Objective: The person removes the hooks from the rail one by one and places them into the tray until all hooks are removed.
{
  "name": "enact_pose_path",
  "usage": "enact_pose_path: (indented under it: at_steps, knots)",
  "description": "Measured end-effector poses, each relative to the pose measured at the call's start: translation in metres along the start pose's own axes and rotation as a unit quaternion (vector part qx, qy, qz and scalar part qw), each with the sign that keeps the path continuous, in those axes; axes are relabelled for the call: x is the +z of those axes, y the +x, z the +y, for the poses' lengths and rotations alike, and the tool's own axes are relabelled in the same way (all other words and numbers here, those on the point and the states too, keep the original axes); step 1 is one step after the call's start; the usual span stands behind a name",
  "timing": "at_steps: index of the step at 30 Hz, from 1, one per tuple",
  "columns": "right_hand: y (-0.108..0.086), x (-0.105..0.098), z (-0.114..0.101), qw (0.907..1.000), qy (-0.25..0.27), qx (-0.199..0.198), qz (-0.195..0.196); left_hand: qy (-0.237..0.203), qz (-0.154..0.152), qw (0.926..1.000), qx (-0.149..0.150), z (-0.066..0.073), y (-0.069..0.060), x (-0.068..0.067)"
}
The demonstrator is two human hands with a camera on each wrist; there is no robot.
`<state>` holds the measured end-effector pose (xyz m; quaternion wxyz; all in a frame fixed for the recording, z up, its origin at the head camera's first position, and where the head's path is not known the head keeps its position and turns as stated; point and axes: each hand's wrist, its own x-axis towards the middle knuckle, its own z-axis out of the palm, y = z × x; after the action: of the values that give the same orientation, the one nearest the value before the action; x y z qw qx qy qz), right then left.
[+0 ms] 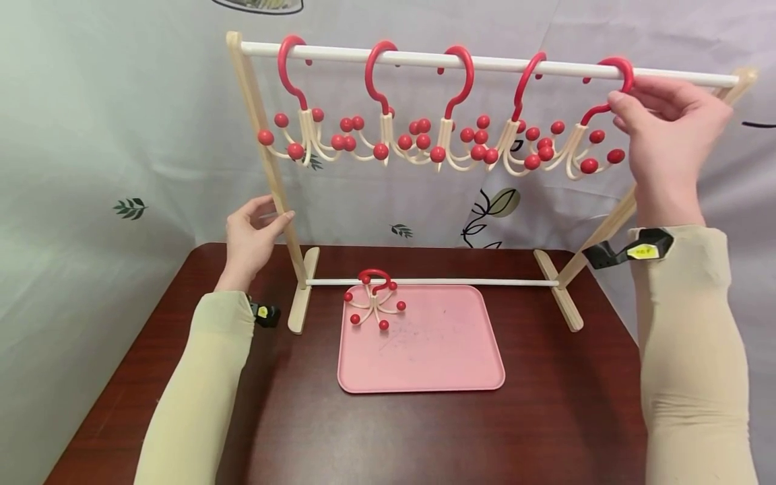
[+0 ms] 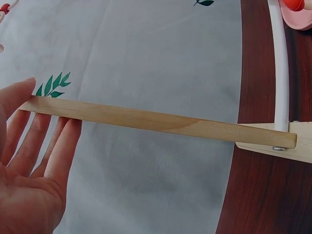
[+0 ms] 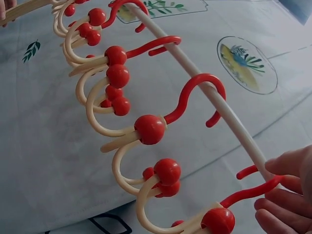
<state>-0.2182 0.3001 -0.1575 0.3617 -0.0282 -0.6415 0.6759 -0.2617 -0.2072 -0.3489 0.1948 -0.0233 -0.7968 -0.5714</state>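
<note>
My left hand (image 1: 251, 236) pinches the left wooden post (image 1: 262, 121) of a rack, thumb on one side and fingers on the other. At the upper right, my right hand (image 1: 675, 128) holds the red hook of the rightmost multi-arm hanger (image 1: 577, 138) where it loops over the white top rod (image 1: 351, 55). In the right wrist view, that red hook (image 3: 248, 192) runs in between thumb and fingers. Several like hangers (image 1: 445, 138), with cream curved arms and red ball tips, hang in a row to its left.
One more such hanger (image 1: 374, 306) sits on the back left of a pink tray (image 1: 424, 350). The rack's feet (image 1: 303, 293) and white lower bar (image 1: 461, 281) stand on a dark wooden table (image 1: 424, 438). Behind is a patterned cloth (image 1: 151, 135).
</note>
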Motion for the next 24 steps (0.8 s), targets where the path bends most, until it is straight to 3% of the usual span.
enact_pose_path:
  at_steps: [16,24]
  knots:
    - [0.0073,0.0014,0.0025,0.9993,0.025,0.025,-0.010,0.001,0.000,1.0000,-0.005,0.0020,-0.0008,0.0000]
    - [0.0033,-0.0058,-0.0049,0.9993,0.032,0.014,0.017,0.002,0.002,1.0000,-0.005,0.0015,0.0000,0.0003]
